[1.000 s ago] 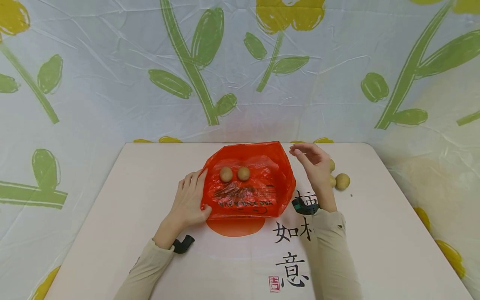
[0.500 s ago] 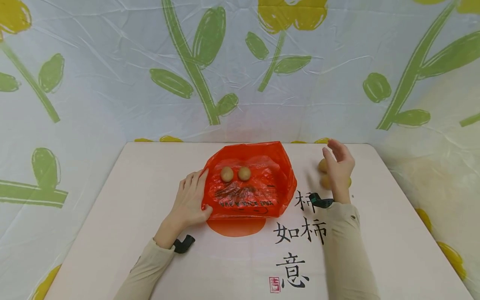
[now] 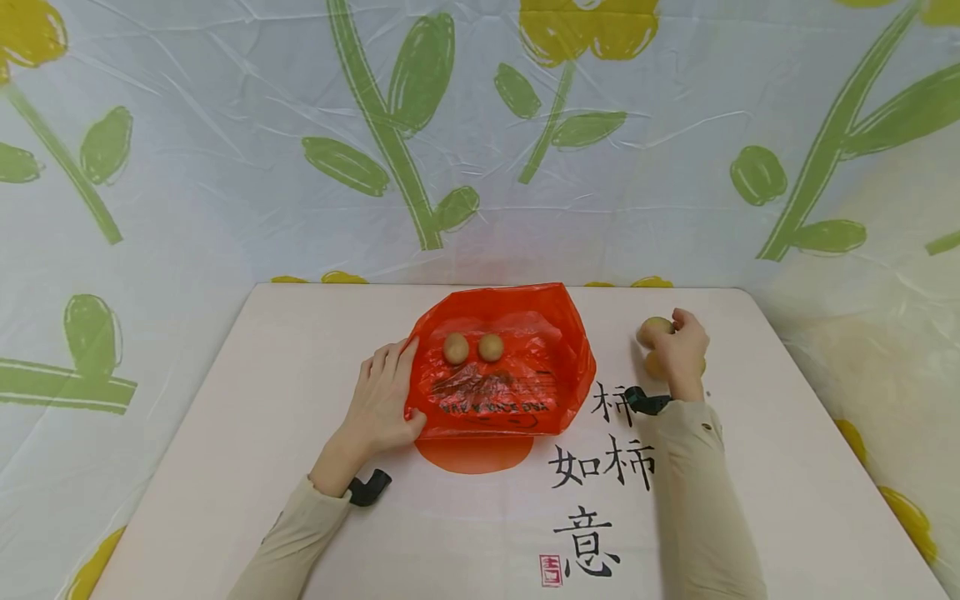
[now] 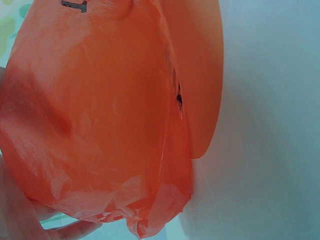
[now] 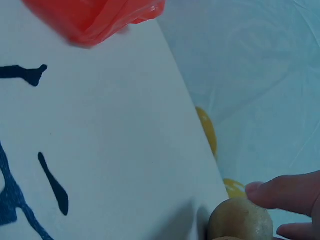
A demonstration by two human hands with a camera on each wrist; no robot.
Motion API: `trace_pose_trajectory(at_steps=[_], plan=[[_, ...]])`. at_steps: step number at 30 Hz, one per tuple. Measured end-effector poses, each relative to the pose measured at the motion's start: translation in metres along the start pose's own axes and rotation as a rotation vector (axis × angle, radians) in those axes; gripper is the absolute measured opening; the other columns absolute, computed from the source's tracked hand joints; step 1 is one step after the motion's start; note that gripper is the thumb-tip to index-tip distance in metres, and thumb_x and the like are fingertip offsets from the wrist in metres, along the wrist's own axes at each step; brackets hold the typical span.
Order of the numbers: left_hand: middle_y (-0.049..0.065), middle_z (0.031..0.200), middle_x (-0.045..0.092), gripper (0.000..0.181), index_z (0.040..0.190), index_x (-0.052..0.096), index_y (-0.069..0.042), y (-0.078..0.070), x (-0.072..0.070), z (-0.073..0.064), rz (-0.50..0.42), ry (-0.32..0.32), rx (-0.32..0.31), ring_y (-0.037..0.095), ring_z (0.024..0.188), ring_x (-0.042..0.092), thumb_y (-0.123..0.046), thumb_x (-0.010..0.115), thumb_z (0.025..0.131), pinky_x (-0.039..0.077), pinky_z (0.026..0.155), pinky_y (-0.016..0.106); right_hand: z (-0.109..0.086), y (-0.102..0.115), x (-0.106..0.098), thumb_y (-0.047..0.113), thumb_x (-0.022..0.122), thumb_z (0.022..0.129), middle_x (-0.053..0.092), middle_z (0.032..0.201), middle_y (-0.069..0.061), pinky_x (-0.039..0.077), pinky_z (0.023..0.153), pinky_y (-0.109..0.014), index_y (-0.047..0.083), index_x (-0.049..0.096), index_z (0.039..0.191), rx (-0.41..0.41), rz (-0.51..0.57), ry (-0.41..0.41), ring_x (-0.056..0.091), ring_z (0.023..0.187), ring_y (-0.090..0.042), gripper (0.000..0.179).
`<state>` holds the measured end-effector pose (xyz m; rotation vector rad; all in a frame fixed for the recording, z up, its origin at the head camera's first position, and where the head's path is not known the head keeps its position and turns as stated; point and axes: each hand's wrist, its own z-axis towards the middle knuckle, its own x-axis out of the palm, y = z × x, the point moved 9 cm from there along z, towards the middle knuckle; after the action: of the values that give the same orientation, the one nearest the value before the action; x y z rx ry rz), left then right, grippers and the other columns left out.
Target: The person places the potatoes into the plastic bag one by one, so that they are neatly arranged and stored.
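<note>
A red plastic bag (image 3: 525,379) lies with its mouth spread wide in the middle of the table, dark lettering on it. Two round potatoes, a left potato (image 3: 456,348) and a right potato (image 3: 491,347), rest inside it. My left hand (image 3: 375,408) grips the bag's left edge; in the left wrist view its fingers (image 4: 20,212) lie along the bag's rim. At the far right, my right hand (image 3: 684,352) holds a potato (image 5: 242,220) between thumb and fingers. Another potato (image 3: 654,365) sits just in front of it, partly hidden by the hand.
The pale table (image 3: 300,333) carries black brush characters (image 3: 588,542) and an orange printed patch (image 3: 474,456) below the bag. A flower-patterned white cloth (image 3: 240,167) hangs behind and at both sides.
My right hand has moved right from beside the bag's mouth to the loose potatoes, then lowered and closed around one. The left hand and bag stay in place.
</note>
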<state>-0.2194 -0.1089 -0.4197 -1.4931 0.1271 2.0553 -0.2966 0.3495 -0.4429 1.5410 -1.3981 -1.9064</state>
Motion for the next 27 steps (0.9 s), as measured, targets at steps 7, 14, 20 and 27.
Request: trace_pose_trajectory(at_steps=[7, 14, 20, 27], plan=[[0.021, 0.143, 0.04, 0.096, 0.149, 0.03, 0.002, 0.001, 0.0, 0.0, -0.002, 0.004, -0.006, 0.04, 0.127, 0.036, -0.026, 0.066, 0.065, 0.033, 0.1, 0.058, 0.002, -0.003, 0.001, 0.02, 0.064, 0.087, 0.044, 0.146, -0.026, 0.033, 0.101, -0.06, 0.0, 0.038, 0.15, 0.011, -0.163, -0.003, 0.043, 0.13, -0.045, 0.071], [0.021, 0.142, 0.041, 0.096, 0.149, 0.03, 0.002, 0.001, 0.0, 0.0, 0.001, 0.004, -0.007, 0.04, 0.127, 0.036, -0.026, 0.066, 0.065, 0.033, 0.1, 0.058, 0.004, -0.005, 0.008, 0.021, 0.066, 0.089, 0.04, 0.148, -0.029, 0.033, 0.1, -0.058, 0.0, 0.034, 0.152, 0.029, -0.195, 0.045, 0.042, 0.126, -0.047, 0.074], [0.021, 0.142, 0.04, 0.096, 0.149, 0.03, 0.002, 0.001, 0.0, 0.0, -0.001, 0.008, -0.011, 0.04, 0.127, 0.036, -0.026, 0.067, 0.065, 0.033, 0.1, 0.058, 0.005, -0.006, 0.01, 0.017, 0.068, 0.089, 0.041, 0.147, -0.028, 0.035, 0.101, -0.058, 0.0, 0.035, 0.151, 0.021, -0.185, 0.04, 0.044, 0.125, -0.045, 0.072], [0.021, 0.143, 0.04, 0.096, 0.15, 0.029, 0.002, 0.001, 0.001, 0.0, -0.008, 0.011, -0.013, 0.04, 0.128, 0.035, -0.026, 0.066, 0.065, 0.032, 0.1, 0.059, 0.006, -0.006, 0.008, 0.016, 0.07, 0.088, 0.041, 0.148, -0.027, 0.035, 0.104, -0.057, 0.001, 0.038, 0.151, 0.006, -0.155, 0.015, 0.044, 0.127, -0.044, 0.072]])
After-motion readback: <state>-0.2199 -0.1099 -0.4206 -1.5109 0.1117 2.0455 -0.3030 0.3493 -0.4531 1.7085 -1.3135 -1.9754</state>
